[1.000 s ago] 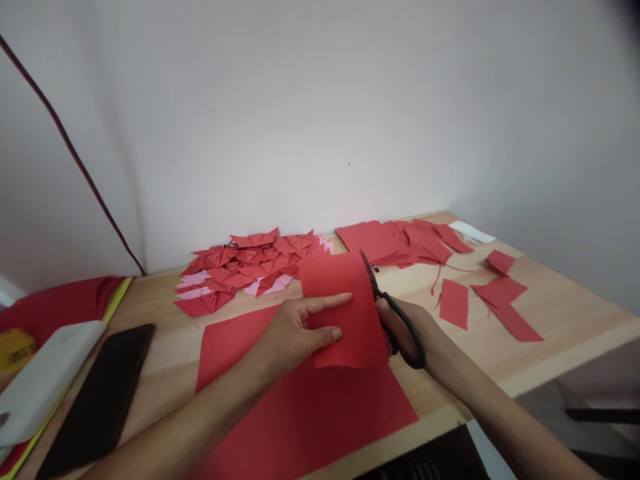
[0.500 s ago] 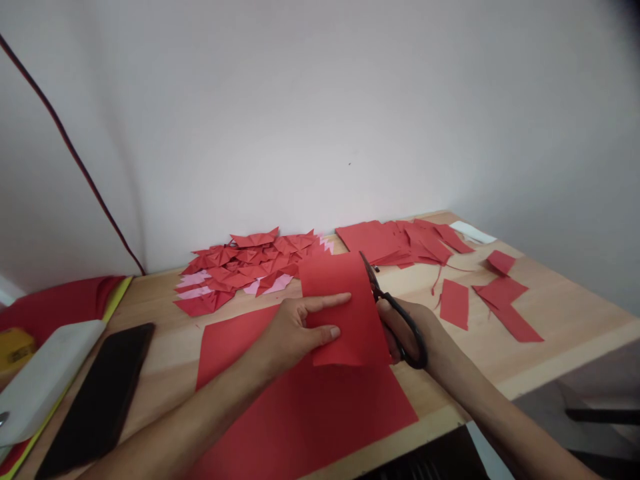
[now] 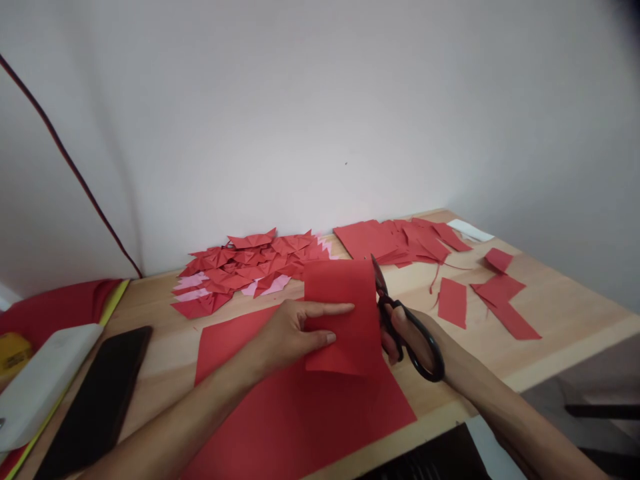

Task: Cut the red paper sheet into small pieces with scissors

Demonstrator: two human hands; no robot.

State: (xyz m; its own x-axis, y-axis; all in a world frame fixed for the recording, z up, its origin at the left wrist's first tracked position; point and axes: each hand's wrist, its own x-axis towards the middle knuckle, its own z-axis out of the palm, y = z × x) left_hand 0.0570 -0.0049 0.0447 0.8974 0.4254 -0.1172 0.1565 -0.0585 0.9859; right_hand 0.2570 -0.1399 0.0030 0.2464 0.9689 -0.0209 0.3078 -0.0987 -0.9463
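A piece of red paper [image 3: 340,280] is held up above the table by my left hand [image 3: 287,333]. The index finger and thumb lie across its face, and the other fingers are hidden behind it. My right hand [image 3: 400,333] grips black-handled scissors [image 3: 415,340], thumb in one loop. Their dark blades point away from me along the paper's right edge; whether they touch it I cannot tell. Below the hands, a larger red sheet [image 3: 280,427] lies flat on the wooden table [image 3: 560,313].
Folded red and pink paper shapes [image 3: 250,260] are heaped by the wall. Right of them lie stacked red pieces [image 3: 365,240] and loose scraps [image 3: 453,303]. A black phone [image 3: 95,400] and a white object [image 3: 50,383] sit at left. A dark object [image 3: 430,460] is at the near edge.
The scissors have shifted slightly right and toward me, with their handles spread wider. The held paper has turned a little more upright. My left hand keeps its hold.
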